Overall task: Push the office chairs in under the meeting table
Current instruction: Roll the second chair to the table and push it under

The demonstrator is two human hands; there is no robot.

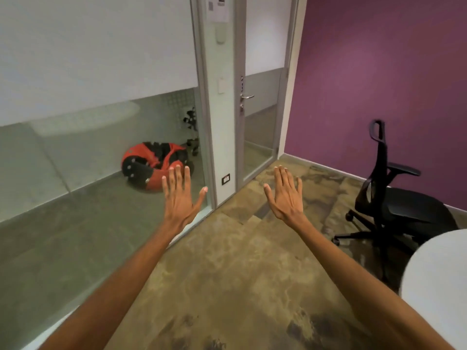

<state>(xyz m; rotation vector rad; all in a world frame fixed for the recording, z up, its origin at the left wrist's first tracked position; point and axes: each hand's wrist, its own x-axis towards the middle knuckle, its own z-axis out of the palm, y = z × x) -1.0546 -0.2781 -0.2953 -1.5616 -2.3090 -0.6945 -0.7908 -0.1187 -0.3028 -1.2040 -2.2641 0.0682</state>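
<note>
A black mesh office chair (394,198) on a wheeled base stands at the right, near the purple wall, with its seat turned toward the white round meeting table (437,274) whose edge shows at the lower right. Both my arms are stretched forward over the floor. My left hand (180,195) is flat with its fingers apart and holds nothing. Beside it, my right hand (286,195) is equally flat and empty. Both hands are well left of the chair and touch nothing.
A glass partition (101,160) runs along the left, with a red and black beanbag (151,165) behind it. A glass door (260,109) with a metal handle stands ahead. The purple wall (379,72) closes the right side. Mottled brown carpet (227,274) covers the floor.
</note>
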